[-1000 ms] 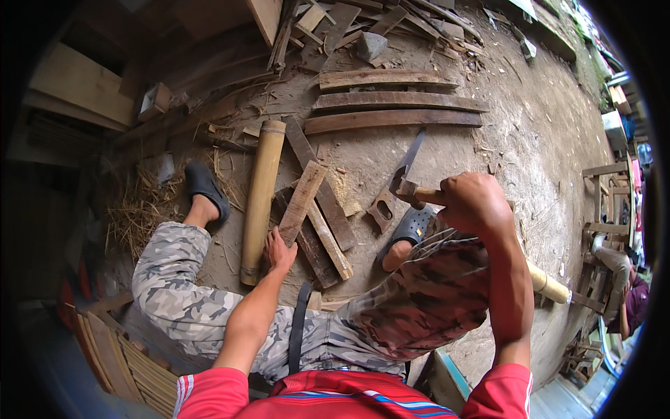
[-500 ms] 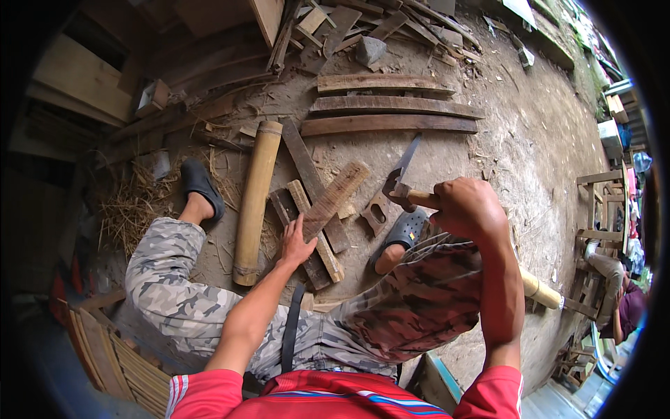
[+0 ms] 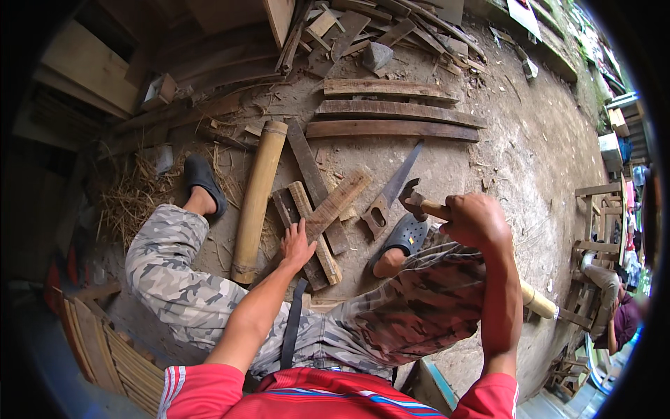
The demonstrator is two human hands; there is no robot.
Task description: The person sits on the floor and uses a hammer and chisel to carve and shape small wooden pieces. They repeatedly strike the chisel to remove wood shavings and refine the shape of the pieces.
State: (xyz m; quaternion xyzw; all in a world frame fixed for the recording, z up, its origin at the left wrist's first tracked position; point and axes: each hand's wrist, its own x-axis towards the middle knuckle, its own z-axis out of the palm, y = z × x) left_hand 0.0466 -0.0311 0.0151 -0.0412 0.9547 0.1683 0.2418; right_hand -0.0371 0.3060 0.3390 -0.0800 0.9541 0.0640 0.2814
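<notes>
Swung rightward from a second ago, the short board [image 3: 340, 200] is lapped across the pale batten [image 3: 326, 260], near end touched by the left hand [image 3: 298, 246], pinch untellable, while the hammer-like tool [image 3: 414, 202], likely stiff and head-heavy, is clenched by the right hand [image 3: 478, 220], best gripped at the handle's end.

This looks like a rough woodworking yard, at least partly open to daylight. The floor is bare earthen ground [image 3: 520, 150], strewn with chips and splinters. A handsaw [image 3: 395, 184] lies on it near the middle, and a hammer [image 3: 414, 202] is gripped in the right hand [image 3: 477, 220]. Three long timbers [image 3: 398, 110] lie side by side beyond the saw, with a heap of offcuts [image 3: 398, 33] at the ground's far edge. A thick bamboo pole [image 3: 259, 202] and loose straw [image 3: 129, 199] lie toward the left; a wooden frame [image 3: 598, 246] and another person [image 3: 626, 315] are by the right edge.
</notes>
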